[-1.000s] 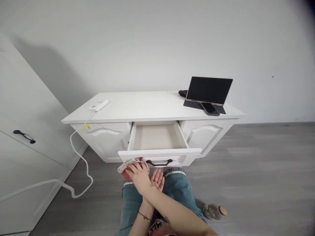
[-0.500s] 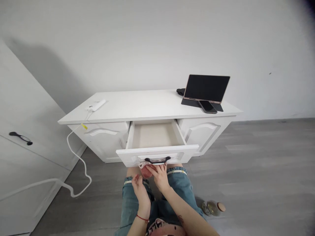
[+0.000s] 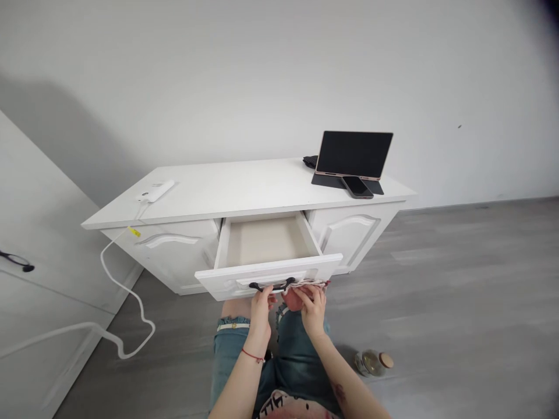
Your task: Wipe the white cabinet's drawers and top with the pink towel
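A white drawer (image 3: 266, 269) is pulled out of the desk, its inside bare. Its black handle (image 3: 271, 287) is on the front panel, and my left hand (image 3: 261, 311) has its thumb and fingers closed at the left half of it. To the right of the handle, my right hand (image 3: 313, 308) presses a pink and white cloth (image 3: 292, 300) against the lower part of the drawer front. Part of the cloth is hidden under the right fingers.
On the white desk top (image 3: 227, 185) stand a dark tablet-like screen (image 3: 354, 154), a phone (image 3: 357, 187) and a white power strip (image 3: 156, 191) whose cable (image 3: 142, 308) hangs at left. A corked glass jar (image 3: 372, 362) stands on the floor. A white cabinet (image 3: 48, 233) is at left.
My right hand has moved the cloth from the left side of the handle to its right. My left hand has risen from below the drawer to the handle. The view has shifted slightly.
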A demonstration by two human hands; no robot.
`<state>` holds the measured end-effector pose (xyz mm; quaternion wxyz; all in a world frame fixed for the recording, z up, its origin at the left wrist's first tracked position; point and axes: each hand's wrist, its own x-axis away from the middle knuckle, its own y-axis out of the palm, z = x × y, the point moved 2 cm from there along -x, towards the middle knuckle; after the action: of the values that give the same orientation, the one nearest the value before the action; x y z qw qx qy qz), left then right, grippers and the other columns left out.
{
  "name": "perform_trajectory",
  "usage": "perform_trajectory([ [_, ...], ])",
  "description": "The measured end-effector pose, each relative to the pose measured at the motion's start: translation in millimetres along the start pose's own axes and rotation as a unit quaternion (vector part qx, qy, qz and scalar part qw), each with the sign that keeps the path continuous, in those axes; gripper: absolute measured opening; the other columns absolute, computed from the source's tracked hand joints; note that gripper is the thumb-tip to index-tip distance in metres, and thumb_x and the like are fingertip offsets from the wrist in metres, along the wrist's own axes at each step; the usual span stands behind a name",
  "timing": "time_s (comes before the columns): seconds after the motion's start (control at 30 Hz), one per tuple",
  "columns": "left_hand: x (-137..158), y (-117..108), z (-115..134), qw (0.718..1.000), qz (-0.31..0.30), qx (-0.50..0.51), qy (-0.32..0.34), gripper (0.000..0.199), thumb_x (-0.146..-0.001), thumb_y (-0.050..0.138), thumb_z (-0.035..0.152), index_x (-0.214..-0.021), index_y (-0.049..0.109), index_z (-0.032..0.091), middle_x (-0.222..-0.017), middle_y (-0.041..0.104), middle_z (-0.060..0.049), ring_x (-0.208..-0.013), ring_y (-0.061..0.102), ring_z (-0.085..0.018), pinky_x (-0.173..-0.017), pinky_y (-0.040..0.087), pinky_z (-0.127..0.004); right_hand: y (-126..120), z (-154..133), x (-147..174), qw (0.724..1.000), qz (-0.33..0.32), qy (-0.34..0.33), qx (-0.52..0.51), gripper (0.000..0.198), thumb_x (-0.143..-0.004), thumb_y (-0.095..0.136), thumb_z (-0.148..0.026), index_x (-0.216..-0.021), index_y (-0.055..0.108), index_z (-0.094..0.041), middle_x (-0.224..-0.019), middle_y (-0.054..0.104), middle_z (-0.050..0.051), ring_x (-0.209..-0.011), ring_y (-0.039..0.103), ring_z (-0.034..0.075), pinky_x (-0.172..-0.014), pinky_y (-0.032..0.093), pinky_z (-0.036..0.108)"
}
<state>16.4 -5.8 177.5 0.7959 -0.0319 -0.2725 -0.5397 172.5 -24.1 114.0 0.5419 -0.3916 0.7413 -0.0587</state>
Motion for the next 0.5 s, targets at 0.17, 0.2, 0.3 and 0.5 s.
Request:
perform_trajectory([
  [0.17, 3, 1, 0, 0.995, -0.035, 0.089, -0.032, 0.026, -0.055, 0.076, 0.031, -0.074, 0.064, 0.017, -0.069, 0.068, 0.000, -0.056, 0.061, -0.012, -0.067, 0.046, -0.028, -10, 21, 1, 1.000, 0.000, 0.003, 0.026, 0.039, -0.083, 0.045, -0.007, -0.104, 0.070, -0.029, -0.108, 0.055, 0.007, -0.103, 0.046, 0.024, -0.087, 0.041, 0.046],
  [0.2, 3, 0, 0, 0.993, -0.038, 0.101, -0.042, 0.026, -0.056, 0.076, 0.029, -0.075, 0.064, 0.017, -0.070, 0.068, 0.000, -0.057, 0.061, -0.012, -0.069, 0.047, -0.028, -12, 23, 1, 1.000, 0.010, 0.019, 0.023, 0.039, -0.083, 0.044, -0.007, -0.102, 0.070, -0.028, -0.107, 0.054, 0.007, -0.102, 0.046, 0.024, -0.087, 0.041, 0.046],
  [0.3, 3, -2, -1, 0.991, -0.042, 0.117, -0.054, 0.026, -0.056, 0.079, 0.027, -0.073, 0.061, 0.018, -0.065, 0.066, 0.003, -0.056, 0.061, -0.011, -0.071, 0.048, -0.027, -21, 24, -8, 0.993, 0.061, 0.097, -0.013, 0.037, -0.080, 0.041, -0.007, -0.096, 0.071, -0.023, -0.107, 0.050, 0.008, -0.101, 0.047, 0.023, -0.087, 0.043, 0.047],
  [0.5, 2, -3, 1, 0.987, -0.070, 0.141, -0.033, 0.031, -0.052, 0.084, 0.029, -0.064, 0.057, 0.019, -0.059, 0.063, 0.004, -0.055, 0.060, -0.010, -0.067, 0.048, -0.024, -42, -7, -49, 0.976, 0.135, 0.145, -0.086, 0.036, -0.080, 0.045, -0.008, -0.101, 0.070, -0.021, -0.115, 0.044, 0.010, -0.108, 0.048, 0.022, -0.092, 0.043, 0.044],
])
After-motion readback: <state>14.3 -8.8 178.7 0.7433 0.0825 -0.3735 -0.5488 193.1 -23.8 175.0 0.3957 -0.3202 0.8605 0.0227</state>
